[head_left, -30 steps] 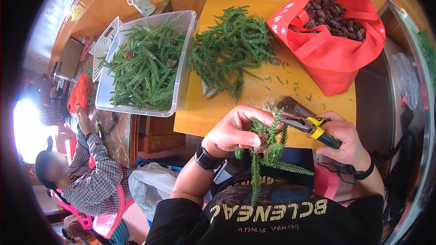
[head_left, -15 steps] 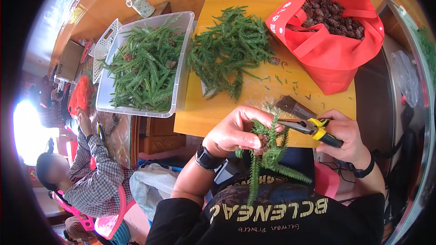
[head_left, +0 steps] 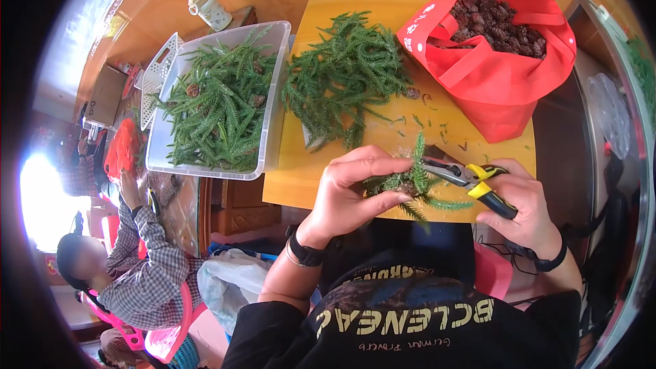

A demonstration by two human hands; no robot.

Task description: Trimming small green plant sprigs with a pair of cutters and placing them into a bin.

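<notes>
My left hand point(head_left: 359, 188) pinches a green artificial pine sprig point(head_left: 419, 154) between thumb and fingers, over the near edge of the yellow board. A brown pine cone point(head_left: 406, 189) sits among its needles, partly hidden by my thumb. In my right hand point(head_left: 525, 208) is a pair of pliers point(head_left: 471, 179) with yellow and black handles. The jaws point left and reach the sprig's needles; what lies between them cannot be made out. A dark brush point(head_left: 447, 156) lies on the board just behind the pliers, mostly hidden.
A heap of green sprigs point(head_left: 348, 72) lies on the yellow board point(head_left: 301, 188). Left of it stands a clear plastic bin point(head_left: 262, 147) of sprigs with cones. A red bag point(head_left: 499, 99) full of pine cones stands back right. At far left, another person point(head_left: 147, 280) sits working.
My left hand has raised and turned the sprig, so its long branches no longer hang toward me. The pliers stay in my right hand, near the sprig.
</notes>
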